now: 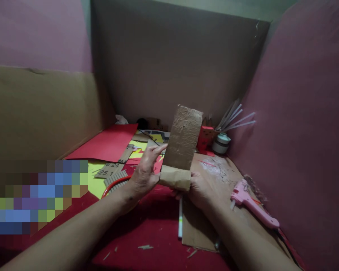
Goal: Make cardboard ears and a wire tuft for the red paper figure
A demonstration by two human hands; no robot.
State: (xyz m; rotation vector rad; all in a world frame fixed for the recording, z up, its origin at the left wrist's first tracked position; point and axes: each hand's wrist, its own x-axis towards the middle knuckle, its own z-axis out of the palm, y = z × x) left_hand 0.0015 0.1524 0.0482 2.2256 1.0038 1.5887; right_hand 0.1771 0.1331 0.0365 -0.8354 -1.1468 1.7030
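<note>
A brown cardboard piece [184, 137] stands up at the middle of the head view, with a lighter paper-like strip [175, 178] across its lower end. My left hand [146, 169] is closed at the left end of the strip, thumb against it and index finger reaching along the cardboard's left edge. At the strip's right end, my right hand [199, 190] pinches it, its fingers partly hidden. A red curved handle [114, 184] shows beside my left wrist. Below my right hand lies a flat cardboard sheet [196, 229] with a white stick [180, 220] along its edge.
A pink glue gun [251, 205] rests at the right. Behind are a jar [221, 143], pale sticks [239, 116] and a red decorated box [205, 137]. Red paper [107, 143] and printed cardboard [111, 167] lie at the left. Tall panels [180, 56] enclose the table.
</note>
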